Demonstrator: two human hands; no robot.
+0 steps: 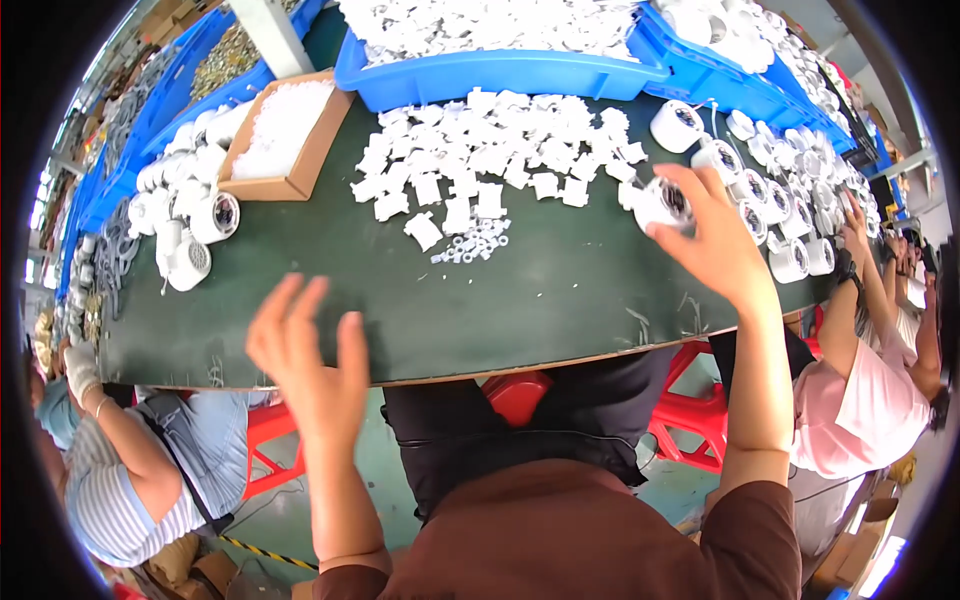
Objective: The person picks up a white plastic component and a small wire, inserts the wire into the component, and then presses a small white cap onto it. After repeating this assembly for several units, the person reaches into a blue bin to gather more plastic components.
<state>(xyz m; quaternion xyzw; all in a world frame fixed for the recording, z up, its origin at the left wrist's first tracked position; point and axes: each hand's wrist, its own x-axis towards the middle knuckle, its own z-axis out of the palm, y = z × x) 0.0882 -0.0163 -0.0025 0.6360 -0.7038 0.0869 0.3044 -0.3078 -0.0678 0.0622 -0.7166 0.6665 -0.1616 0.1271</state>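
Note:
My right hand (718,235) is at the right side of the table, thumb and fingers around a white round housing (657,206) with a dark, patterned inner face. More such white housings (777,200) stand in a cluster just beyond and to the right of it. My left hand (315,350) hovers near the table's front edge, fingers spread and slightly blurred, holding nothing. Between the hands and farther back lies a loose heap of small white plastic pieces (485,150). A little pile of pale grey rings (472,243) sits at its near side.
A blue bin (500,82) of white parts stands behind the heap. Left of it are a cardboard box (300,187) of translucent pieces and more white housings (190,262). Co-workers sit on both sides; one's arm (870,270) reaches onto the table at right.

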